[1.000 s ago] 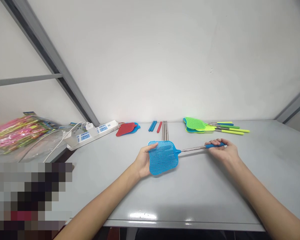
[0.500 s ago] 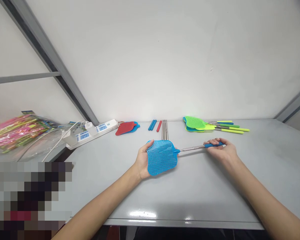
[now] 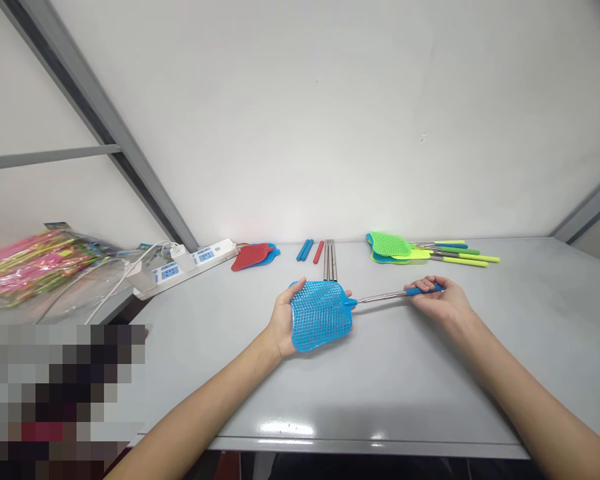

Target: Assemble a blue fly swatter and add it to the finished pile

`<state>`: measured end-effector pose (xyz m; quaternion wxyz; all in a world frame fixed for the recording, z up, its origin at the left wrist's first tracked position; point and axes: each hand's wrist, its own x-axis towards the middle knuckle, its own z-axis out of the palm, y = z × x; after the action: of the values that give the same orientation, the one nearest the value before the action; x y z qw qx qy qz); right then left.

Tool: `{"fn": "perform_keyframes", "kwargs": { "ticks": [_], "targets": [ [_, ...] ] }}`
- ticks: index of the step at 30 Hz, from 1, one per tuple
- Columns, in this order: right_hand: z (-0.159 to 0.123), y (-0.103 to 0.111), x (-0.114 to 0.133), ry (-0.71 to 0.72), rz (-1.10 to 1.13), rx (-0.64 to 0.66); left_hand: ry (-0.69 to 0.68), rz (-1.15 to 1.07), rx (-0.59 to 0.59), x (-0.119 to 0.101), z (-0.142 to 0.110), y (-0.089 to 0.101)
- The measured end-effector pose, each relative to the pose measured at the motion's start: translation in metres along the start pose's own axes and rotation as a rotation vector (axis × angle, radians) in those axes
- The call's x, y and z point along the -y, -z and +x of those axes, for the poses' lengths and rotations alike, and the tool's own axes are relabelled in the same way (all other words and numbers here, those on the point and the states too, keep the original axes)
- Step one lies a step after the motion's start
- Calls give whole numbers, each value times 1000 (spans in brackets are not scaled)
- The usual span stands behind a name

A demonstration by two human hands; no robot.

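A blue fly swatter [image 3: 321,313] with a mesh head, a thin metal rod and a blue grip hangs just above the grey table [image 3: 390,373]. My left hand [image 3: 281,320] grips the mesh head from below, thumb on its top edge. My right hand [image 3: 440,301] is closed round the blue grip at the rod's far end. The rod between my hands runs nearly level.
At the back of the table lie red and blue swatter heads [image 3: 254,256], loose blue and red grips [image 3: 310,251], metal rods [image 3: 329,260] and a pile of green and yellow swatters [image 3: 420,251]. A white power strip [image 3: 183,267] and bagged coloured items [image 3: 35,263] sit left.
Both hands have shifted slightly left with the swatter, and the gap between head and grip has shortened a little.
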<state>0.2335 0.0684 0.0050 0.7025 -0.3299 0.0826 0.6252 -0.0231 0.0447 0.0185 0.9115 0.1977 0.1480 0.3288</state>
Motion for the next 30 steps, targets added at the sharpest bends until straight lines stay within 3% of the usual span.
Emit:
{"fn": "perform_keyframes", "kwargs": {
  "ticks": [15,21,30],
  "targets": [
    [2,1,5,12,-24,2,4,91,17,1,0,2],
    [1,1,6,35,-45,30,-10,91,-66,1,0,7],
    [2,0,11,64,-27,21,-153,185,-241,0,5,11]
  ]
}}
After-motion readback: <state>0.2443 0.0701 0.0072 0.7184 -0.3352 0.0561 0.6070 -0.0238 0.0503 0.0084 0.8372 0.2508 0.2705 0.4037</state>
